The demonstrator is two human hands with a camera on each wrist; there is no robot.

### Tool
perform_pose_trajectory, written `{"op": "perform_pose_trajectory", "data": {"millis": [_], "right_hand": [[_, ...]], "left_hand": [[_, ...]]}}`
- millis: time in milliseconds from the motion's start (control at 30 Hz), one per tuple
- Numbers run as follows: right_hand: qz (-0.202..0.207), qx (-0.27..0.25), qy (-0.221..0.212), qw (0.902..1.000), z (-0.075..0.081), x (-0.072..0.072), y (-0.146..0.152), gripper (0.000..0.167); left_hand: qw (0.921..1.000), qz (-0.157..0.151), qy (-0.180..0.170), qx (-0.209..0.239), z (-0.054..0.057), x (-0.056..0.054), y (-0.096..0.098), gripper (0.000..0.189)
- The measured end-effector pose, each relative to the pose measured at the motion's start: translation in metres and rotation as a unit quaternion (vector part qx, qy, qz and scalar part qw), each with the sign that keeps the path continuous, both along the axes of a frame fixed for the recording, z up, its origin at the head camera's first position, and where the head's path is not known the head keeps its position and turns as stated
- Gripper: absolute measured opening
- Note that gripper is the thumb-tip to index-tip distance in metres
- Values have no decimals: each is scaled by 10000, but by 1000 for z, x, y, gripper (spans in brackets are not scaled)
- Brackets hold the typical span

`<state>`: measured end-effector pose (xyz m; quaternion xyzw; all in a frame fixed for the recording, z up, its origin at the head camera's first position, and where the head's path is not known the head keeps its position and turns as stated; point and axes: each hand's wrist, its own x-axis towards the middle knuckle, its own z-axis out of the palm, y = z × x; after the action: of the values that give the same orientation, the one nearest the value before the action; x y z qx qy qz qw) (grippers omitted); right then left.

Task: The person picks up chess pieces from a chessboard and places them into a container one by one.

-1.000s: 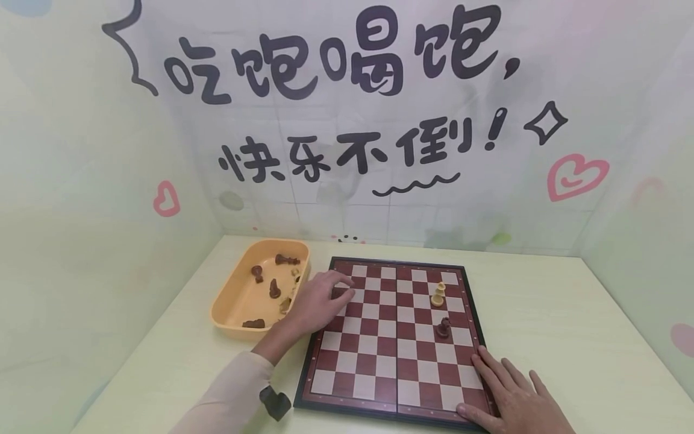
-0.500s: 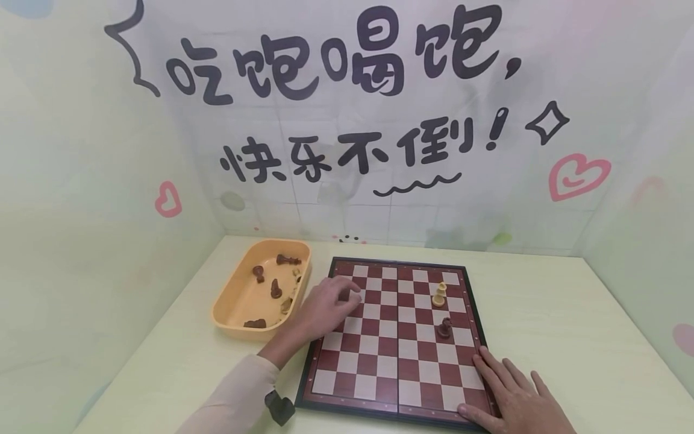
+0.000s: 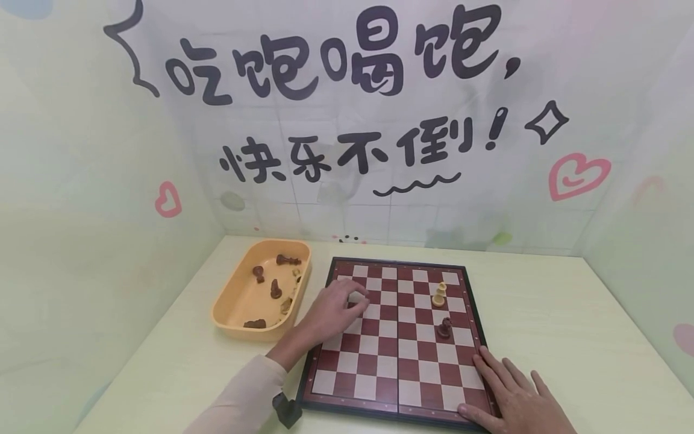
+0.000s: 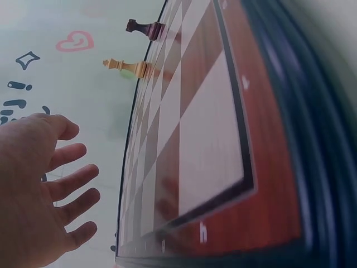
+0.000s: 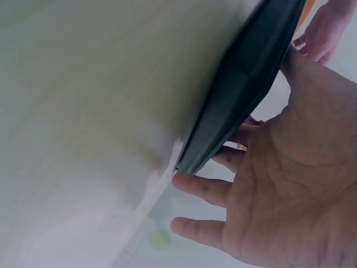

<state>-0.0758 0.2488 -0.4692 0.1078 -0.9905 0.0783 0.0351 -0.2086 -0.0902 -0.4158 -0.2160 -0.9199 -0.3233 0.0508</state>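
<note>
A folding chessboard (image 3: 378, 364) lies open, its squares dark red and white. On its right half stand a light king (image 3: 438, 295) and a dark rook (image 3: 444, 328); the left wrist view has the same light king (image 4: 125, 67) and dark rook (image 4: 145, 29). Over the left half of the board hovers my left hand (image 3: 331, 313). Its fingers (image 4: 75, 181) are spread and loosely bent, with nothing between them. My right hand (image 3: 515, 395) rests on the board's right edge near the front corner, fingers extended; in the right wrist view its palm (image 5: 295, 167) shows beside the dark board side.
An orange-yellow tray (image 3: 228, 318) stands left of the board with several dark and light chess pieces lying in it. A printed cloth (image 3: 347, 217) hangs behind the pale table (image 3: 547, 301). A black strap device (image 3: 287, 410) sits on my left wrist.
My left hand has moved a little to the right and toward me across the board's left half. The right hand and both standing pieces stay where they were.
</note>
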Motion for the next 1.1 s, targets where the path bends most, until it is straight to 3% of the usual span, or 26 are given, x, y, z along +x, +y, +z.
{"op": "perform_pose_trajectory", "data": {"millis": [467,1100], "right_hand": [[-3,-14,-259,9997,3,-1,-2,97],[11,-18,-242,9997,2,0,0,96]], "left_hand": [[9998,-180,24,-126,-2,2,22,26],[9977,-545,-36,-393,-6,6,50,25]]}}
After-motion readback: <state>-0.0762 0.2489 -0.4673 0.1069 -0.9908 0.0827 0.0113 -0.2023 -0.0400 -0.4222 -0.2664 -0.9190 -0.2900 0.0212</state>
